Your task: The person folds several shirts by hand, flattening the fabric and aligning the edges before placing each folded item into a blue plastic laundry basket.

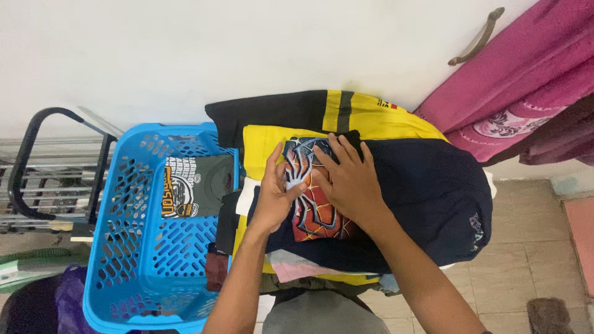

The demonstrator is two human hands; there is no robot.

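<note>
A dark navy shirt [427,192] with a red and blue spider-web print [312,216] lies on top of a pile of folded clothes. My left hand [275,192] rests on the left side of the print, fingers together and flat. Palm down on the print's upper middle, my right hand [346,179] has its fingers spread. Both hands press on the shirt. Under it lies a yellow and black garment [346,111], and pink and white cloth edges [297,266] show at the near side.
A blue plastic laundry basket [130,247] stands to the left, holding a dark grey printed shirt [192,185]. Pink cloth [520,86] hangs at the right. A white wall is behind; a black metal rack [31,167] is far left. Tiled floor lies at the right.
</note>
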